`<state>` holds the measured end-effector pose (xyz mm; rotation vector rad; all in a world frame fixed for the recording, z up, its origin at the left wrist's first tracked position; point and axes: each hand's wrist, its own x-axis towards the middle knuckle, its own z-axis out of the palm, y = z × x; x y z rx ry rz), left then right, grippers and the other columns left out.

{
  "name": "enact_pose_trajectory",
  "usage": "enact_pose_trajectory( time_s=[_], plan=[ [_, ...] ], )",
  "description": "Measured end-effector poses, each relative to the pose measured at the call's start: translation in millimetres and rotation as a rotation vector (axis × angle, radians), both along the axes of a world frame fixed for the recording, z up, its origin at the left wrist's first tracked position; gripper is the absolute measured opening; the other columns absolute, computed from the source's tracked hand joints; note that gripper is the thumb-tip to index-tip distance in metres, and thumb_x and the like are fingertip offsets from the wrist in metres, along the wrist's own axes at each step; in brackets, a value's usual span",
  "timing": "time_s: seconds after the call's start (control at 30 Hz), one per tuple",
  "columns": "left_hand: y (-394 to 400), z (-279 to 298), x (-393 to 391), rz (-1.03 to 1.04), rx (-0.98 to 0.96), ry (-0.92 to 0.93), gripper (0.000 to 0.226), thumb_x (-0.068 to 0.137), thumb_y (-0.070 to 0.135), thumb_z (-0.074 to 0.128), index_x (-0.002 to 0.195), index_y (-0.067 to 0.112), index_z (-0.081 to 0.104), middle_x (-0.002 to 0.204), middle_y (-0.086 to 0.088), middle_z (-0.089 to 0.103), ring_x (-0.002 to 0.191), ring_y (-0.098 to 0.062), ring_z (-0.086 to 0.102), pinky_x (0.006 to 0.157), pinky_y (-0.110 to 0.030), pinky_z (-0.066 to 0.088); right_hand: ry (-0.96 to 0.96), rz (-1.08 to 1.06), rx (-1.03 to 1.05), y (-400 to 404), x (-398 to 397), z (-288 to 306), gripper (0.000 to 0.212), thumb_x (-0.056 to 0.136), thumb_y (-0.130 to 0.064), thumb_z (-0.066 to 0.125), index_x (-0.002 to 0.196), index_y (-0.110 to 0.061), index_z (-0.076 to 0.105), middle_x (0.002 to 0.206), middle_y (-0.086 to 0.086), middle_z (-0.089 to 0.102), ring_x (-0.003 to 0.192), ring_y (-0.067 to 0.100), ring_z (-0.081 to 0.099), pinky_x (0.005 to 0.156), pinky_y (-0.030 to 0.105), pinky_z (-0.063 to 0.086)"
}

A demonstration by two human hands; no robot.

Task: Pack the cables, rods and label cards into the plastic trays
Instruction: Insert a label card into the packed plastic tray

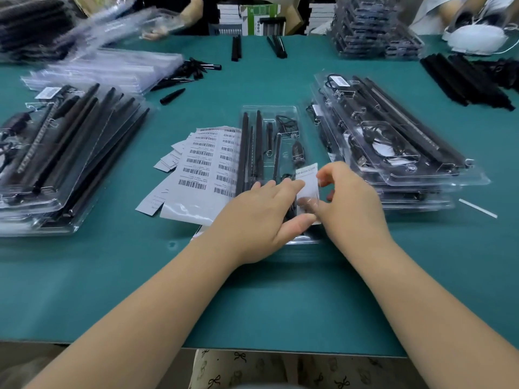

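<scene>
**Label card into centre tray: fitting note and item description**

Green matting (280,299) covers the bench, with other workers' arms and stacked stock along its far edge.

**Step in hand.** I judge this to be the seating of a label card (308,181) in the open plastic tray (269,109) at the bench centre. My left hand (261,217) lies over the tray's near end, its fingers extended, forefinger on the card's left edge and thumb under its lower corner. My right hand (348,200) has curled fingers pinching the card from the right side. To do it well, I would keep both grips light and at the edges, lower the card flat with the printed strip kept on top, and press it down only once it sits square inside the tray wall, clear of the coiled cable (286,123) further up the tray. A skewed card would likely catch when trays are stacked.

**Item: card.** White, rectangular, one line of dark print along its upper edge; too small for me to read. It appears to sit in a clear sleeve, though I cannot be sure.

**Item: tray.** Clear moulded plastic, long and narrow. Black rods (245,147) lie lengthwise in its left channels.

**Adjacent stock.** Barcode label sheets (202,161) lie touching the tray's left side. Filled tray stacks stand to the right (393,136) and the left (64,147).
</scene>
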<state>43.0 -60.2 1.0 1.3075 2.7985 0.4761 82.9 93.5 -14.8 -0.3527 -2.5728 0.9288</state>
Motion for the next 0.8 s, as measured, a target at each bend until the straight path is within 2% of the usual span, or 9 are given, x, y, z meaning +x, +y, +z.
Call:
enact_pose_trajectory(
  time_s=[0.07, 0.17, 0.3, 0.37, 0.5, 0.57, 0.63, 0.7, 0.8],
  plan=[
    [-0.6, -0.4, -0.2, 0.004, 0.006, -0.016, 0.061, 0.096, 0.048, 0.033, 0.146, 0.014, 0.031, 0.133, -0.007, 0.05, 0.107, -0.017, 0.037, 0.09, -0.031, 0.024, 0.034, -0.024, -0.059, -1.2, -1.4, -3.5, 0.057, 0.071, -0.023, 0.081, 0.104, -0.028, 0.035, 0.099, -0.011, 0.054, 0.086, 0.016, 0.053, 0.074, 0.028, 0.037],
    [-1.5, -1.2, -0.8, 0.009, -0.003, -0.023, 0.062, 0.095, 0.049, 0.031, 0.147, 0.016, 0.029, 0.137, -0.007, 0.048, 0.116, -0.024, 0.042, 0.095, -0.031, 0.024, 0.048, -0.029, -0.037, -3.5, -2.1, -9.6, 0.07, 0.067, -0.023, 0.084, 0.119, -0.022, 0.037, 0.106, -0.008, 0.051, 0.091, 0.016, 0.051, 0.074, 0.027, 0.035],
    [-1.7, -1.0, 0.5, -0.007, 0.058, -0.012, 0.059, 0.096, 0.045, 0.036, 0.145, 0.011, 0.034, 0.125, -0.006, 0.054, 0.101, -0.015, 0.036, 0.09, -0.031, 0.025, -0.052, 0.024, -0.14, -1.0, -0.2, -10.9, 0.073, 0.076, -0.026, 0.078, 0.135, -0.026, 0.034, 0.112, -0.008, 0.063, 0.102, 0.016, 0.053, 0.08, 0.026, 0.034],
    [-1.5, -1.1, -0.1, -0.008, 0.065, -0.005, 0.06, 0.096, 0.047, 0.036, 0.144, 0.011, 0.035, 0.122, -0.005, 0.055, 0.098, -0.016, 0.037, 0.088, -0.03, 0.025, -0.06, 0.047, -0.178, -0.7, 1.1, -9.9, 0.074, 0.082, -0.025, 0.073, 0.142, -0.028, 0.029, 0.117, -0.011, 0.064, 0.111, 0.015, 0.052, 0.084, 0.025, 0.033],
    [-1.9, -0.9, 1.0, -0.027, 0.084, 0.028, 0.066, 0.092, 0.061, 0.028, 0.14, 0.018, 0.04, 0.103, -0.001, 0.055, 0.088, -0.018, 0.042, 0.075, -0.024, 0.022, -0.142, 0.151, -0.18, 0.4, 0.1, -9.4, 0.073, 0.092, -0.018, 0.057, 0.151, -0.025, 0.013, 0.129, -0.012, 0.059, 0.125, 0.011, 0.04, 0.087, 0.018, 0.025],
    [-1.9, -0.9, 2.3, -0.027, 0.091, 0.035, 0.071, 0.086, 0.061, 0.021, 0.139, 0.019, 0.041, 0.103, -0.001, 0.056, 0.088, -0.017, 0.042, 0.072, -0.022, 0.019, -0.162, 0.181, -0.216, 2.9, -0.9, -9.2, 0.077, 0.092, -0.014, 0.056, 0.151, -0.028, 0.009, 0.131, -0.016, 0.057, 0.129, 0.005, 0.032, 0.09, 0.016, 0.022],
    [-1.4, -1.9, 2.0, -0.017, 0.079, 0.035, 0.077, 0.082, 0.064, 0.021, 0.141, 0.018, 0.04, 0.121, -0.004, 0.058, 0.102, -0.021, 0.048, 0.085, -0.027, 0.028, -0.145, 0.171, -0.222, 2.7, -2.0, -9.4, 0.082, 0.09, -0.012, 0.061, 0.151, -0.031, 0.009, 0.126, -0.022, 0.055, 0.127, 0.002, 0.03, 0.091, 0.015, 0.02],
    [-0.5, -2.8, 1.5, 0.008, 0.042, 0.047, 0.084, 0.08, 0.07, 0.024, 0.142, 0.015, 0.04, 0.135, -0.004, 0.054, 0.116, -0.023, 0.049, 0.1, -0.03, 0.029, -0.108, 0.125, -0.191, 0.5, -3.7, -10.2, 0.088, 0.086, -0.013, 0.068, 0.15, -0.031, 0.011, 0.115, -0.023, 0.054, 0.117, 0.003, 0.037, 0.087, 0.016, 0.022],
    [0.2, -3.9, 1.6, 0.048, 0.036, 0.044, 0.078, 0.083, 0.068, 0.046, 0.14, 0.015, 0.043, 0.138, -0.002, 0.051, 0.12, -0.022, 0.048, 0.099, -0.026, 0.025, -0.043, 0.029, -0.207, 0.1, -5.3, -9.8, 0.094, 0.08, -0.015, 0.076, 0.15, -0.027, 0.015, 0.098, -0.022, 0.053, 0.1, 0.008, 0.05, 0.084, 0.021, 0.032]
  ],
)
